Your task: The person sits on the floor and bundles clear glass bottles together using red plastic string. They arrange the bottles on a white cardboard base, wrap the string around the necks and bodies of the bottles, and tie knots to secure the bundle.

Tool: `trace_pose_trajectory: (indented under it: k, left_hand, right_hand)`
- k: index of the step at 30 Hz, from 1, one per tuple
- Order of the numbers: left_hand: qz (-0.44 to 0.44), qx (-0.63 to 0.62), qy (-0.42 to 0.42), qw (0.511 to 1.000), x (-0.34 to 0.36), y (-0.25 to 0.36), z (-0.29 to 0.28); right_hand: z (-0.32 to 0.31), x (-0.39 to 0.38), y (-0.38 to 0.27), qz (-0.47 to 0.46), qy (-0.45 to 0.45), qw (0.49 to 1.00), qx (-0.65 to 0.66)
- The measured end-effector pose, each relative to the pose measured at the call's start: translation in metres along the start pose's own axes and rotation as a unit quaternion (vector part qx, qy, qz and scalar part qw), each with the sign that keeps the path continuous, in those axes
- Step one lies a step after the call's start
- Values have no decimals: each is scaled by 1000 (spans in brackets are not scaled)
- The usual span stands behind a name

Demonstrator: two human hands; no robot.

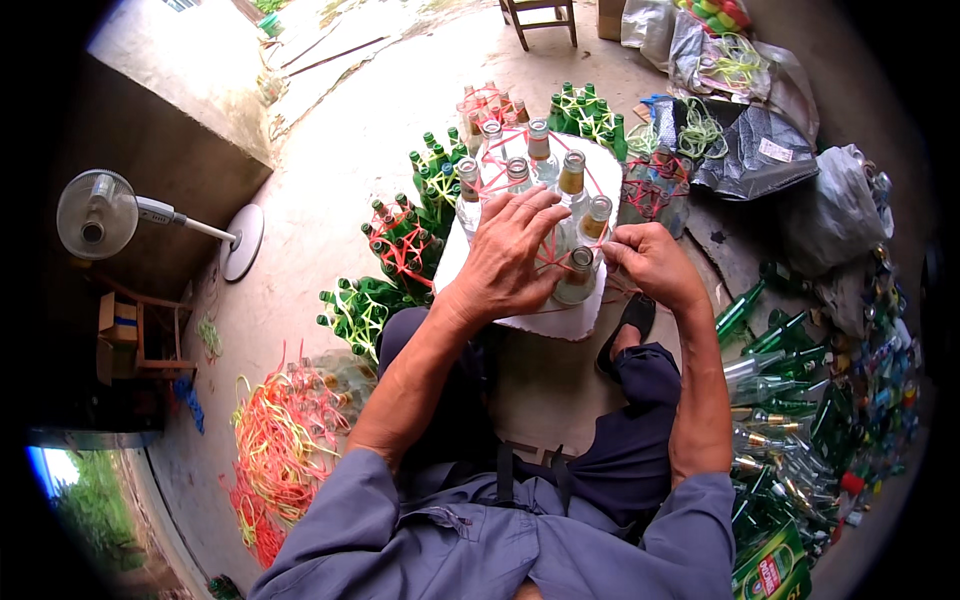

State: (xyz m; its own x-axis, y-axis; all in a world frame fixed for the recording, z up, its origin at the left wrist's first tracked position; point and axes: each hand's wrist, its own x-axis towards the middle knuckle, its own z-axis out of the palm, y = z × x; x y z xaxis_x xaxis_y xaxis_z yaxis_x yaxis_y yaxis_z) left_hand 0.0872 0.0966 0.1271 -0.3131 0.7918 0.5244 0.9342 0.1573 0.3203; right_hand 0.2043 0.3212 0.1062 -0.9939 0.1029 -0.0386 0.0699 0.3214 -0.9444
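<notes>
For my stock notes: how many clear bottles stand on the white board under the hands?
8 clear bottles show, clustered upright on the white board; the left hand may hide more.

1. Place: informal outdoor yard workshop for sorting and bundling used glass bottles, set on a bare concrete floor (330,200).
2. Loose heap of green and clear empty glass bottles (800,420) on the right.
3. Bundles of green glass bottles tied with red and yellow plastic strapping (400,250) stacked on the floor.
4. Pile of loose red, orange and yellow plastic straps (280,440) on the left.
5. White pedestal fan (100,215), small wooden stool (540,15), grey plastic sacks (740,90) around: makeshift, not a factory.
</notes>
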Motion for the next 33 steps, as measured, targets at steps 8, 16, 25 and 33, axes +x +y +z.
trace_pose_trajectory:
  k: [8, 16, 25, 33]
  left_hand:
    - [6, -82, -55, 995, 12, 6, 5]
    - [5, -51, -93, 994, 13, 9, 3]
    - [-11, -24, -71, 997, 25, 11, -1]
    - [12, 13, -40, 999, 28, 9, -7]
  right_hand:
    - [17, 15, 16, 67, -10, 995, 69]
    - [35, 22, 27, 90, 100, 990, -46]
    - [36, 23, 21, 76, 126, 981, -127]
    - [28, 20, 9, 74, 61, 993, -71]
